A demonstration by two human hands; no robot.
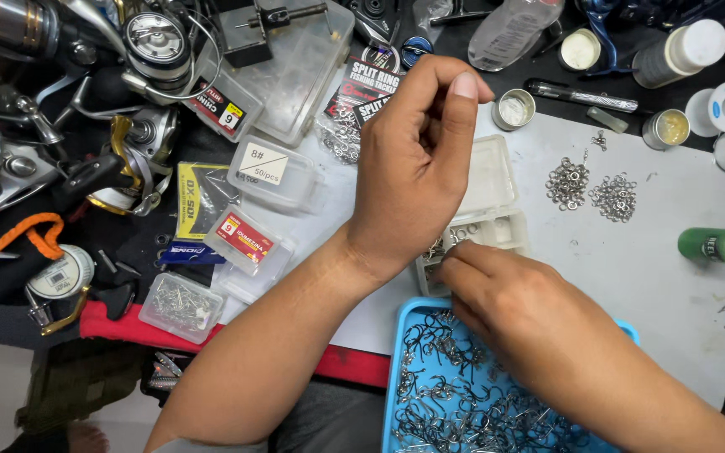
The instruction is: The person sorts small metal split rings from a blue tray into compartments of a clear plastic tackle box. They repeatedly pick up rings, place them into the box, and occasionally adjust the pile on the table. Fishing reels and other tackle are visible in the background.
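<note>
1. Head view, far left: fishing reels [140, 50] are seen heaped on a dark cloth, an orange cord [23, 235] lying beside them.
2. Left of centre: small clear hook boxes [274, 174] with paper labels are scattered flat. One more clear box [182, 306], filled with small metal pieces, rests on a red strip at the table edge.
3. Centre: the left hand [417, 168] is raised above the white mat [673, 252], fingers curled in and thumb pressed against the fingertips, as if a very small piece were pinched. What is pinched cannot be made out.
4. Just below and right of it: a clear compartment box [488, 197] lies open, lid back, long axis running away from the person. Small rings are seen in its near compartments.
5. The right hand [513, 298] is laid low over the near edge of that box, fingertips closed together at the compartments. Any held piece is hidden. This hand is the nearer of the two to the box.
6. Directly beneath the right hand: a blue tray [396, 377] of dark treble hooks [455, 403], touching the box's near side.
7. Right: two small heaps of split rings [589, 189] lie on the mat, well apart from both hands. A green bottle [719, 247] lies on its side at the far right edge.
</note>
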